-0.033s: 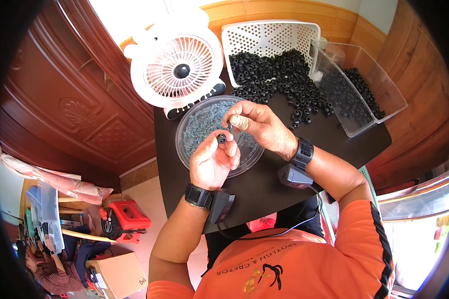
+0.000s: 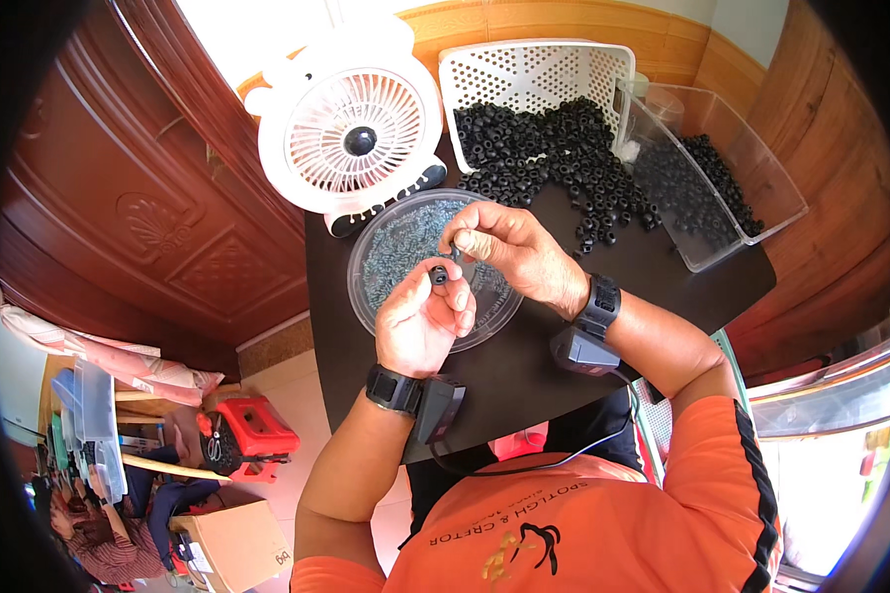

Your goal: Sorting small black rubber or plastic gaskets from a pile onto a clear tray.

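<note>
A small black hollow cylindrical piece point(image 2: 439, 277) is pinched between the fingertips of my left hand point(image 2: 417, 318), its open end facing up. Close by, my right hand point(image 2: 526, 253) has thumb and forefinger closed on a small dark piece point(image 2: 455, 249), mostly covered by the fingers. The two hands almost meet over a round clear tub point(image 2: 500, 314). Many small bluish translucent pieces point(image 2: 398, 247) lie inside that tub. Beyond my right hand, a heap of similar black pieces point(image 2: 603, 203) spreads over the dark table point(image 2: 663, 296).
A white perforated basket point(image 2: 588, 74) on its side spills black pieces. To its right, a clear plastic bin point(image 2: 761, 183) holds more. A white animal-shaped fan point(image 2: 360, 141) stands at the far left. A cable point(image 2: 564, 465) runs between devices at my wrists. Another person point(image 2: 109, 539) is at lower left.
</note>
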`<action>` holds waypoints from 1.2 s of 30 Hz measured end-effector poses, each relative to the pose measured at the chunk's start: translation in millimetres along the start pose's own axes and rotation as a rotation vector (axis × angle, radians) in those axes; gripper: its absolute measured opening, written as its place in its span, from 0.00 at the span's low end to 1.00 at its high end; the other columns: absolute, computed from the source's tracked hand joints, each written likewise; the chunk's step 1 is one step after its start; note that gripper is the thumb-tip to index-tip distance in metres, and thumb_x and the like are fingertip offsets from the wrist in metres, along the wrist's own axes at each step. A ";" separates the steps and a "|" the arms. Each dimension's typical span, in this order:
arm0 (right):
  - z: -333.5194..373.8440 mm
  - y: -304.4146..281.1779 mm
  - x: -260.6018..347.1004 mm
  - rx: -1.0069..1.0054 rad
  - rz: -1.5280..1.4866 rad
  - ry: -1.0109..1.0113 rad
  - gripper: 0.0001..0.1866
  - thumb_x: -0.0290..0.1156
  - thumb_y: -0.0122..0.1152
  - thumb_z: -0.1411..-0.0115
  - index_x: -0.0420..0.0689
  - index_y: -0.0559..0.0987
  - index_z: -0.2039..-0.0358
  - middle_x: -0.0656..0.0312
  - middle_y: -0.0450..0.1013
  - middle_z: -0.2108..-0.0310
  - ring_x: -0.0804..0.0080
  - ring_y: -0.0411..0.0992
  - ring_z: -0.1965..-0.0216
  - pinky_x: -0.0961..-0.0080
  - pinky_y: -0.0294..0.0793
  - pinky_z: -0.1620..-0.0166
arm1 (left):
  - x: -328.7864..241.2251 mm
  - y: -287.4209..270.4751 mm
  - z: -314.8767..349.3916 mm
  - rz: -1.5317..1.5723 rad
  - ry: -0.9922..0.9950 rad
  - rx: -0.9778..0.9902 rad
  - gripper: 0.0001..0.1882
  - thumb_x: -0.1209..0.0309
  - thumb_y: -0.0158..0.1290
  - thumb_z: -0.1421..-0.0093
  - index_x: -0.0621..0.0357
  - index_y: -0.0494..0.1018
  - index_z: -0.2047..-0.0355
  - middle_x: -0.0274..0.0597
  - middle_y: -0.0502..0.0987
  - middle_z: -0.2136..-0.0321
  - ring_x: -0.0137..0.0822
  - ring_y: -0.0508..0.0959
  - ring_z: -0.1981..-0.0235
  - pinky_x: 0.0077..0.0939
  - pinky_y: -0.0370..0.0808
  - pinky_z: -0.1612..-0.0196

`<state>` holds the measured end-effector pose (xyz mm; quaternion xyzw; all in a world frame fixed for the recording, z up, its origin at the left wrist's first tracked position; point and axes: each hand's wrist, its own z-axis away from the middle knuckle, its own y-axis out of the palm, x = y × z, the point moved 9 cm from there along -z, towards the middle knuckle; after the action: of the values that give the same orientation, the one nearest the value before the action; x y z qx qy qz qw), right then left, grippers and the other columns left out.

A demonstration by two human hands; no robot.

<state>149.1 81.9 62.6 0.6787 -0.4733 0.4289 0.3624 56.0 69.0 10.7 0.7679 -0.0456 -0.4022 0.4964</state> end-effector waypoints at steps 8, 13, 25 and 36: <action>0.2 13.6 0.4 0.059 -0.046 -0.001 0.12 0.36 0.54 0.36 0.40 0.75 0.64 0.68 0.71 0.70 0.83 0.68 0.68 0.82 0.70 0.61 | 0.9 -4.0 -1.9 0.044 0.028 -0.021 0.17 0.60 0.44 0.37 0.60 0.69 0.56 0.42 0.70 0.65 0.38 0.70 0.73 0.27 0.68 0.74; -0.4 13.5 -4.4 0.057 -0.014 -0.008 0.12 0.37 0.54 0.36 0.40 0.75 0.64 0.68 0.71 0.70 0.84 0.67 0.69 0.83 0.70 0.61 | 0.7 -3.1 -2.0 0.069 0.034 -0.039 0.17 0.60 0.44 0.36 0.60 0.68 0.56 0.42 0.70 0.66 0.38 0.71 0.73 0.28 0.69 0.76; -0.1 15.2 -7.6 0.115 -0.041 0.014 0.10 0.32 0.52 0.36 0.40 0.76 0.60 0.66 0.72 0.62 0.84 0.68 0.67 0.84 0.70 0.59 | 3.6 -0.5 -3.4 0.054 -0.030 -0.032 0.18 0.58 0.42 0.36 0.63 0.67 0.62 0.42 0.70 0.77 0.37 0.70 0.77 0.26 0.67 0.77; 2.5 16.3 0.0 0.123 0.022 0.002 0.09 0.30 0.50 0.35 0.41 0.75 0.60 0.65 0.72 0.63 0.83 0.69 0.67 0.83 0.70 0.59 | 5.8 -2.6 -3.5 0.047 -0.055 -0.049 0.17 0.58 0.42 0.36 0.61 0.68 0.64 0.41 0.69 0.78 0.38 0.70 0.78 0.26 0.67 0.76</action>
<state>134.2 74.9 63.1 0.6942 -0.4531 0.4616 0.3158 61.4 70.1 6.0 0.7429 -0.0671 -0.4123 0.5231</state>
